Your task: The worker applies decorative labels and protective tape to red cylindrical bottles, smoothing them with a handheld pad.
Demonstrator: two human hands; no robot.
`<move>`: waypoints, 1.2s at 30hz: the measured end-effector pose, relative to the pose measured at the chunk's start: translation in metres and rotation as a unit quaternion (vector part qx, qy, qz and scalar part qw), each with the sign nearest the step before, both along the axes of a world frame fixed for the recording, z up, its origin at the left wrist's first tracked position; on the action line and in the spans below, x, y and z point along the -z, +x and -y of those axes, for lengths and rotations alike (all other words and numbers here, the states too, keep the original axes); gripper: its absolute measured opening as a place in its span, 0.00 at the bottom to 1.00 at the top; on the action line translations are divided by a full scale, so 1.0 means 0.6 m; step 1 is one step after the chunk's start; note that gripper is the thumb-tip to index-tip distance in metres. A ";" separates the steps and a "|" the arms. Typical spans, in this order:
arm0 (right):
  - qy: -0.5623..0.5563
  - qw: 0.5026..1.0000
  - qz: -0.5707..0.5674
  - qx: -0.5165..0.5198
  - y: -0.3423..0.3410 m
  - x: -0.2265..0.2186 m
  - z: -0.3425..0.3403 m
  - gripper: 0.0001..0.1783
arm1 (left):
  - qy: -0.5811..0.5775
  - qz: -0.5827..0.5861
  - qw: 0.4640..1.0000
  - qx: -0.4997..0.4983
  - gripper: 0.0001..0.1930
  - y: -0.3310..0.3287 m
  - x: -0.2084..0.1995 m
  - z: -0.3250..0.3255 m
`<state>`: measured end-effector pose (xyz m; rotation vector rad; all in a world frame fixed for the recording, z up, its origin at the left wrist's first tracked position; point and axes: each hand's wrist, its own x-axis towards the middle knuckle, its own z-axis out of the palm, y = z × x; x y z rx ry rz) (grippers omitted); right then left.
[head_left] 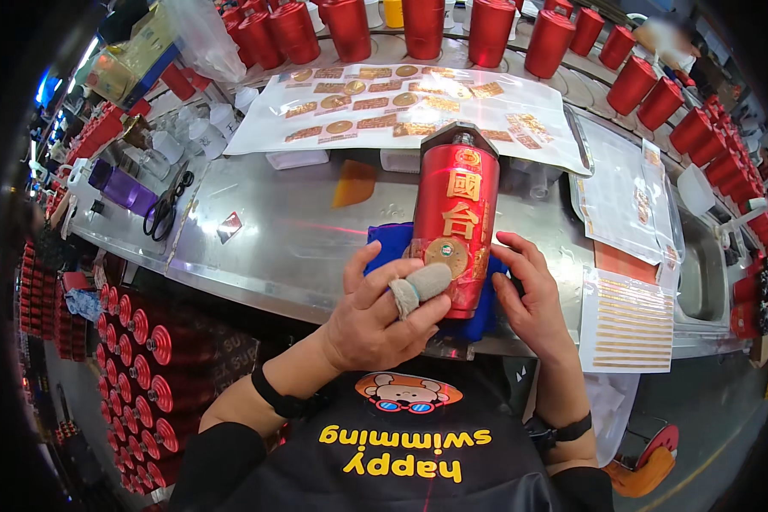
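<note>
A glossy red bottle [454, 200] with gold characters and a dark angular collar at its far end lies on a blue cloth [392, 241], its base toward me. Low on its front is a round gold emblem [445, 255]. My left hand [382, 317] grips the bottle's lower left side, and a digit in a grey fabric cot [424, 288] presses beside the emblem. At the bottle's right edge is my right hand [531, 297], open with fingers apart. Its fingertips are close to the side; whether they touch is hard to tell.
White backing sheets [273, 119] of gold stickers lie beyond the bottle, with another sticker sheet [630, 320] at right. Black scissors [167, 206] and a purple bottle [125, 189] sit left. Several red bottles [423, 30] line the back. A sink [701, 269] is at right.
</note>
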<state>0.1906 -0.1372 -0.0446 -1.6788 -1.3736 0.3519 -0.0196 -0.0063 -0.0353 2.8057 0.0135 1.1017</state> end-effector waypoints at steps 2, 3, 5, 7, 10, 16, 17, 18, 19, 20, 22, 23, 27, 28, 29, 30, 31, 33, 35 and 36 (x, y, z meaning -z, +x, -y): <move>-0.007 1.000 0.011 0.001 0.000 0.002 -0.003 0.20 | 0.008 0.004 1.000 0.011 0.25 -0.002 -0.001 0.000; -0.006 1.000 0.010 0.002 0.000 0.006 -0.006 0.20 | -0.019 -0.002 1.000 -0.002 0.27 -0.002 -0.004 0.000; -0.035 0.999 0.014 0.005 0.001 0.012 -0.012 0.19 | -0.045 -0.008 0.999 -0.014 0.30 0.005 -0.010 0.003; -0.032 0.999 0.002 -0.003 0.005 0.016 -0.014 0.17 | -0.076 -0.019 0.994 -0.078 0.40 0.025 -0.015 0.009; -0.036 0.996 -0.074 -0.020 0.010 0.007 -0.009 0.12 | -0.096 -0.031 0.992 -0.077 0.48 0.033 -0.011 0.003; -0.004 0.975 -0.219 -0.040 0.013 -0.009 -0.004 0.06 | -0.121 -0.015 0.991 -0.064 0.47 0.023 0.016 -0.004; -0.004 0.970 -0.240 -0.035 0.013 -0.012 -0.004 0.05 | -0.131 -0.006 0.989 -0.062 0.47 0.024 0.016 -0.005; -0.004 0.970 -0.239 -0.035 0.013 -0.012 -0.005 0.05 | -0.130 -0.005 0.990 -0.062 0.47 0.025 0.016 -0.004; 0.005 0.979 -0.204 -0.026 0.013 -0.012 -0.007 0.06 | -0.134 -0.006 0.989 -0.057 0.46 0.025 0.015 -0.004; 0.014 0.986 -0.167 -0.018 0.013 -0.012 -0.007 0.07 | -0.138 -0.007 0.989 -0.052 0.46 0.025 0.014 -0.004; 0.009 0.987 -0.159 -0.005 0.010 -0.037 -0.003 0.06 | -0.120 -0.003 0.991 -0.059 0.46 0.024 0.009 -0.007; 0.004 0.988 -0.152 0.010 0.008 -0.054 0.000 0.05 | -0.101 -0.002 0.993 -0.064 0.46 0.024 0.006 -0.009; 0.036 0.998 -0.052 -0.027 0.001 -0.122 -0.004 0.04 | -0.031 0.008 0.998 -0.045 0.47 0.031 -0.031 -0.015; 0.034 0.998 -0.048 -0.030 0.000 -0.137 -0.007 0.04 | -0.016 -0.001 1.000 -0.025 0.48 0.032 -0.036 -0.017; 0.035 0.998 -0.024 -0.046 0.000 -0.151 -0.010 0.04 | -0.001 -0.009 1.000 -0.005 0.49 0.034 -0.038 -0.018; 0.037 0.997 0.000 -0.063 -0.003 -0.166 -0.014 0.04 | -0.003 -0.005 1.000 -0.009 0.49 0.037 -0.034 -0.019; 0.035 0.997 0.010 -0.067 -0.008 -0.179 -0.021 0.04 | -0.029 0.004 1.000 -0.001 0.49 0.041 -0.023 -0.020; 0.021 0.996 0.026 -0.078 -0.017 -0.203 -0.031 0.04 | -0.097 -0.023 0.995 0.007 0.52 0.038 -0.019 -0.024; 0.005 0.996 0.028 -0.089 -0.025 -0.220 -0.043 0.04 | -0.134 -0.003 0.991 -0.014 0.53 0.033 0.006 -0.029; 0.003 0.995 0.032 -0.090 -0.029 -0.227 -0.051 0.04 | -0.169 0.010 0.985 -0.040 0.55 0.028 0.014 -0.030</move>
